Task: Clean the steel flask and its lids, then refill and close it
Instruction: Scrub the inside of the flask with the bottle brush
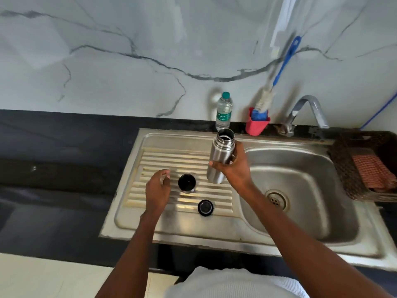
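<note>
Two lids are seen beside the loosely open left hand (158,190): cup lid (187,183) nearest, inner lid (205,207) beyond; the flask (220,157), seemingly uncapped, is gripped by the right hand (233,166).

My right hand (235,166) has a grip on the open steel flask (220,157), holding it upright over the drainboard (150,160). Left hand (158,188) hovers loose next to the cup lid (187,183), with the black inner lid (205,207) nearby. Water bottle (224,110) and bottle brush (277,78) sit against the wall, tap (309,112) over the sink basin (300,168).
</note>
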`<state>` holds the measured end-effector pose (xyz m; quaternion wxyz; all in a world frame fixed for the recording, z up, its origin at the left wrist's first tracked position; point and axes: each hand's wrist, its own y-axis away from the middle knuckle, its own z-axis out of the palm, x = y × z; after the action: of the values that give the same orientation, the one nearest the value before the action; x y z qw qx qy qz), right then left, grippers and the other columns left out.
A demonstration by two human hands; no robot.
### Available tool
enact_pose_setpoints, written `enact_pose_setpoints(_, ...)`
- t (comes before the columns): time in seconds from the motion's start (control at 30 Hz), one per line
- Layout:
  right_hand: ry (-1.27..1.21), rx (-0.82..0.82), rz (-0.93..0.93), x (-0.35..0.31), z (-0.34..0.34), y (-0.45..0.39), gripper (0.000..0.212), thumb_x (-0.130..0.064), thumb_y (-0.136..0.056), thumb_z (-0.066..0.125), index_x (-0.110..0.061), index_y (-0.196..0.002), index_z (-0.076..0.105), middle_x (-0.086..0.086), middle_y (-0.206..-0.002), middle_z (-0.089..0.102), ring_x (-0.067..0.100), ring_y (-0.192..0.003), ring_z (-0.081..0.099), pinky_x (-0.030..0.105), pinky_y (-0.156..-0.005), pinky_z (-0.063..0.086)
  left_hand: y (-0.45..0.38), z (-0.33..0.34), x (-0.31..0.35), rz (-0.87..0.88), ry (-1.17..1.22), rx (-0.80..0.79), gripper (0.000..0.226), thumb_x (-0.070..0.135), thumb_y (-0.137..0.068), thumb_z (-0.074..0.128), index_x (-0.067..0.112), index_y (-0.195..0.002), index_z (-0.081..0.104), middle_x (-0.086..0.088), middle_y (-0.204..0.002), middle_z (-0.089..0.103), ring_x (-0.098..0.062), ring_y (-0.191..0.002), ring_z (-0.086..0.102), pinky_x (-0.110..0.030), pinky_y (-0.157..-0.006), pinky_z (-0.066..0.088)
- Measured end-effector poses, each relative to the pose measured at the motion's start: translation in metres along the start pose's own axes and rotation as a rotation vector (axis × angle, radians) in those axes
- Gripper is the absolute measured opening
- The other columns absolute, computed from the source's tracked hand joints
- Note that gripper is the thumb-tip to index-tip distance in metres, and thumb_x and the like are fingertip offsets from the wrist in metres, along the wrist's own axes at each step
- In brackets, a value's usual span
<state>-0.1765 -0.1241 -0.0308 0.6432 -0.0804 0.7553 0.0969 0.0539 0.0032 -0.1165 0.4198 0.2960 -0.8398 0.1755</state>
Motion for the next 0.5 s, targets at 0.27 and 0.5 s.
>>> enact_pose_setpoints(0.27, 0.076, 0.001, 0.013, 0.015, 0.017, 0.01, 0.088, -0.016, -0.064, 0.098, -0.029, -0.136, 0.049, -0.019, -0.119, 0.069, 0.004, -0.112, 0.065, 0.039, -0.1, 0.057, 0.005, 0.006, -0.022, -0.062, -0.185, -0.167, 0.024, 0.02, -0.102, 0.062, 0.029, -0.124, 0.067, 0.01, -0.121, 0.069, -0.016, -0.104, 0.068, -0.025, -0.086, 0.044)
enact_pose_setpoints(0.5, 0.098, 0.012, 0.006, 0.021, 0.026, 0.015, 0.086, -0.013, -0.067, 0.096, -0.025, -0.138, 0.048, -0.016, -0.12, 0.067, 0.001, -0.111, 0.064, 0.027, -0.096, 0.055, 0.009, 0.01, -0.02, -0.006, -0.34, -0.16, 0.013, 0.029, -0.098, 0.059, 0.036, -0.108, 0.057, 0.014, -0.105, 0.065, -0.019, -0.087, 0.066, -0.038, -0.074, 0.057)
